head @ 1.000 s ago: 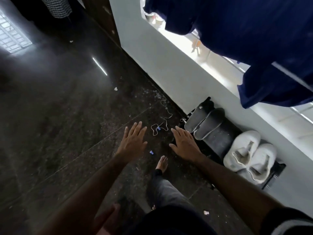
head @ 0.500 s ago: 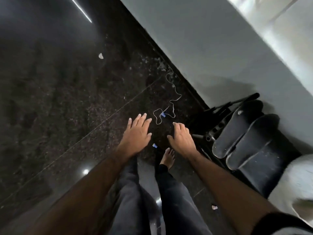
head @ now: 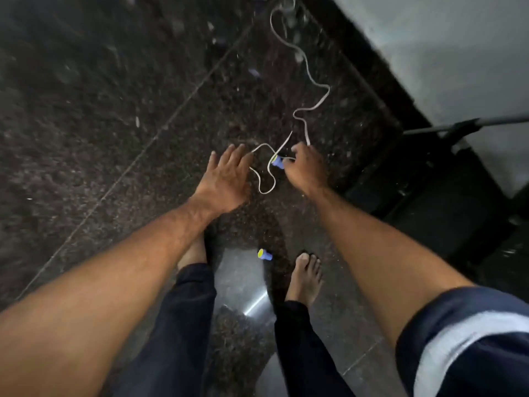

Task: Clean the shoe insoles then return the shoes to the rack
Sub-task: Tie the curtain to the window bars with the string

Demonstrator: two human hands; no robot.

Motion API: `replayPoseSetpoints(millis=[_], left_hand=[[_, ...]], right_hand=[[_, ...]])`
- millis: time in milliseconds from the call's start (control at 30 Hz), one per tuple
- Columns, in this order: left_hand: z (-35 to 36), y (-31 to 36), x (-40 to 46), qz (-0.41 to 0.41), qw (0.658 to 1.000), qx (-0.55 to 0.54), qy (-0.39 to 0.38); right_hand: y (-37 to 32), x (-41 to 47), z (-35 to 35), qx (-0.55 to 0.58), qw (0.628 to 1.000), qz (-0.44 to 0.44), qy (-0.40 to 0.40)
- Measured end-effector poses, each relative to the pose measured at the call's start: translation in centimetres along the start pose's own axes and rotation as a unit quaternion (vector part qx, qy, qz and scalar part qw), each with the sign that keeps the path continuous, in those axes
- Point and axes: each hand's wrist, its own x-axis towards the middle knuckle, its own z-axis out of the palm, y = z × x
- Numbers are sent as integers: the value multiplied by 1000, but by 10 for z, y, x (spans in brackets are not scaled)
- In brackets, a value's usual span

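Both hands low — right hand (head: pixel 307 170) curled, left hand (head: pixel 226 179) flat

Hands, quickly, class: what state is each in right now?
Left hand: open, fingers spread, holding nothing.
Right hand: pinching the white cord at its blue cap.

Shoe rack (head: pixel 446 196) cut off at right edge; white cord (head: pixel 312 81) blurs toward the top edge.

left hand (head: pixel 226 179) spread, right hand (head: pixel 307 169) curled
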Motion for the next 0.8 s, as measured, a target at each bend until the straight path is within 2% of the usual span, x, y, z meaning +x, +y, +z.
replayPoseSetpoints(millis=[200, 400, 500, 600, 667, 800], left_hand=[[39, -19, 38, -14, 999, -40, 4], [31, -27, 29, 6, 995, -90, 47], [6, -25, 2, -4, 988, -133, 83], [-34, -12, -29, -28, 978, -199, 62], [-74, 0, -53, -24, 973, -226, 40], [-166, 15, -107, 31, 965, -255, 59]], right_hand=[[-8, 63, 37, -40, 990, 80, 107], [-28, 65, 45, 15, 991, 90, 95], [-38, 21, 23, 165, 983, 66, 53], [-45, -46, -6, 339, 940, 43, -6], [-52, -89, -34, 376, 926, 37, -16], [-85, -173, -117, 391, 920, -18, -34]])
